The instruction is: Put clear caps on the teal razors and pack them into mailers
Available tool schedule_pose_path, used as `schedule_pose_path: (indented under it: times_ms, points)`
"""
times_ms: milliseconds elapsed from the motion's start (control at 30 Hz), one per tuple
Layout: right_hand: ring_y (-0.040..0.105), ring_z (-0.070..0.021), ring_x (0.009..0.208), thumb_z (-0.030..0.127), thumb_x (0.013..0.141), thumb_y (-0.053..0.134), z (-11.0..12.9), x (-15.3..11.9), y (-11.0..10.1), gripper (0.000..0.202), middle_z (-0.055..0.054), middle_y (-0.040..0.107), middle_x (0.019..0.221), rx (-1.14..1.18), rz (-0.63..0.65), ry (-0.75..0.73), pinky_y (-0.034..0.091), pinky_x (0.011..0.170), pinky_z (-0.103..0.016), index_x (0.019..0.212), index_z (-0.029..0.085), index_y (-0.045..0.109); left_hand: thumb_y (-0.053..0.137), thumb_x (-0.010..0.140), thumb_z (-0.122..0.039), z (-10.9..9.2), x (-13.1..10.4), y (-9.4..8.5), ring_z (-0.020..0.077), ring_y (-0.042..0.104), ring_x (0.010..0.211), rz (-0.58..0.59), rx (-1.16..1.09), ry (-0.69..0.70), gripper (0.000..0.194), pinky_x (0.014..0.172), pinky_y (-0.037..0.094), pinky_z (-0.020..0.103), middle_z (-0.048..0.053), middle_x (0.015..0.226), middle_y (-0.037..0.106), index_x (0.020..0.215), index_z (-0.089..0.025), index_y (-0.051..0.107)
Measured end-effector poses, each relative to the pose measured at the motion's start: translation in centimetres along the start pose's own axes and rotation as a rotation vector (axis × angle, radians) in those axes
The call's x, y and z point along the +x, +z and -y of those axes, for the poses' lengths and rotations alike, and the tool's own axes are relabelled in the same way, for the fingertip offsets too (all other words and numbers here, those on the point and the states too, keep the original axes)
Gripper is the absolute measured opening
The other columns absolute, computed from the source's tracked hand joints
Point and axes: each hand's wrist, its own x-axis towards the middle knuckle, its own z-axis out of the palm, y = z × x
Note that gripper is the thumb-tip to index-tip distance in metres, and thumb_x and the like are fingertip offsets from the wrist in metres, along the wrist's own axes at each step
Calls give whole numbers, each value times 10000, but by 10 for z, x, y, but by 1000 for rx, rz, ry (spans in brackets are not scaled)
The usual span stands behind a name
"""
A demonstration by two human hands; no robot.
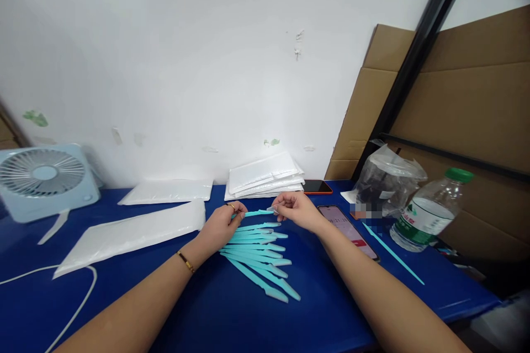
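Two bare forearms (136,292), extended inward from the lower corners; a gold-toned bracelet (186,261) is worn at the left wrist. White cable (89,289), looped at lower left. Blue tabletop (223,325). Turquoise eyebrow razors (259,257), several, spread fanwise between the forearms, blade ends pointed right. Held razor (257,213), one, at the far edge of the fan: its handle is pinched between thumb and fingers of the left hand (219,226); at its blade end, a small clear cover (271,209) is nipped by the closed fingertips of the right hand (298,210). Smartphone (342,224), timer digits displayed, partly covered by the right forearm. Loose razor (393,252), laid diagonally beyond it. Water bottle (428,215), green-capped, stood near the loose razor. White padded mailers: one (136,237) laid left of the left hand, another (169,192) behind it, a stack (265,176) against the wall (186,66). Pale-blue fan (45,174), placed far left. Cardboard (467,88), stood at right.
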Motion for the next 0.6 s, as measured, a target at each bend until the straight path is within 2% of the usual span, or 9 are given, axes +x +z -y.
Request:
schedule_pose_path:
  times_ms: [367,600]
  points:
    - [592,-114,524,318,715,617,0,0,0,197,-23,606,638,-12,-5,-8,465,512,-223,769,129,601,378,853,-317,0,0,-1,160,548,697,1,14,-3,212,648,392,263,4,732,597,873,-199,553]
    - [604,-120,539,349,722,621,-4,1,0,229,-27,615,648,-5,25,18,474,514,-224,792,132,601,386,848,-317,-1,0,-1,160,552,701,-4,13,2,210,653,395,263,7,749,608,863,-198,558]
